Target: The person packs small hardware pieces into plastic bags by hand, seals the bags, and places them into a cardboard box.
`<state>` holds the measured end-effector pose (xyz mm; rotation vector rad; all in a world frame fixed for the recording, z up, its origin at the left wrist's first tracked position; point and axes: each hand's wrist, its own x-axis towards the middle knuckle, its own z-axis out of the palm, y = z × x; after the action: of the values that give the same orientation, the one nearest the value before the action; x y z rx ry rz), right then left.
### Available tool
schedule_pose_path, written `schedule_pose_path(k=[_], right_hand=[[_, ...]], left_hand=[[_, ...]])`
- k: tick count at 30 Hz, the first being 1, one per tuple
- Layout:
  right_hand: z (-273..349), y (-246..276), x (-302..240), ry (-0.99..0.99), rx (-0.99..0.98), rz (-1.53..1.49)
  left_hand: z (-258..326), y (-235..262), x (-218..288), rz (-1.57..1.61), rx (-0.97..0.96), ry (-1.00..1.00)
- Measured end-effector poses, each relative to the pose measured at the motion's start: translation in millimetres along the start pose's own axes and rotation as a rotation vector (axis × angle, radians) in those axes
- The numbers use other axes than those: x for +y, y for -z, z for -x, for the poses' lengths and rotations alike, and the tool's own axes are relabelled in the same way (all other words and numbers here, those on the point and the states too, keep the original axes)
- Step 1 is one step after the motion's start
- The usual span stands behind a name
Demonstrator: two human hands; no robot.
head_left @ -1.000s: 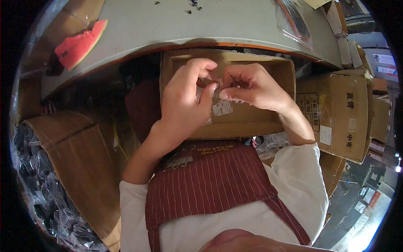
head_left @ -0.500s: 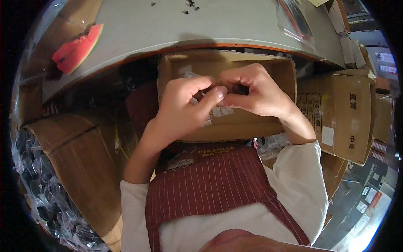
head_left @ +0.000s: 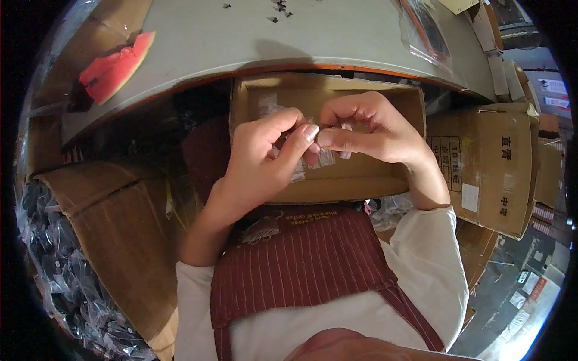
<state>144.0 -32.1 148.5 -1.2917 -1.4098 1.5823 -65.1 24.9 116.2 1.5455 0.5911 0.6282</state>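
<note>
My left hand (head_left: 263, 157) and my right hand (head_left: 374, 133) meet over an open cardboard box (head_left: 355, 188). Thumb and forefinger are pinched together on each hand, and the fingertips almost touch. Whatever lies between them is too small and too covered to name. A bit of clear plastic (head_left: 345, 154) shows below my right thumb; whether the hand holds it, I cannot tell. Inside the box, partly behind my left hand, lie several small clear plastic packets (head_left: 297, 173).
Beyond the box runs a grey table (head_left: 198, 39) bearing a watermelon slice (head_left: 117, 69), several small dark pieces (head_left: 281, 7) and a clear plastic bag (head_left: 430, 45). A large carton (head_left: 487, 162) stands right. At left are a brown carton (head_left: 114, 234) and many plastic-wrapped dark items (head_left: 66, 271).
My right fingers have shifted, bringing the right thumb tip against the left fingertips. Clear plastic now shows by the right thumb. The view has moved slightly.
</note>
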Motion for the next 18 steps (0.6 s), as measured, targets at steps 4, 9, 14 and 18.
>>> schedule_pose_path(k=[4, 9, 14, 18], right_hand=[[-2, 1, 0, 0.146, 0.015, 0.235], [-1, -2, 2, 0.192, -0.004, 0.214], [2, -12, 1, 0.338, 0.234, 0.361], [-3, -24, -1, 0.648, 0.581, 0.945]], left_hand=[[4, -3, 0, 0.057, 0.033, 0.031], [8, -7, 0, 0.000, 0.063, -0.074], [8, -14, -3, -0.115, 0.192, -0.319], [5, -11, 0, -0.436, 0.270, -0.450]])
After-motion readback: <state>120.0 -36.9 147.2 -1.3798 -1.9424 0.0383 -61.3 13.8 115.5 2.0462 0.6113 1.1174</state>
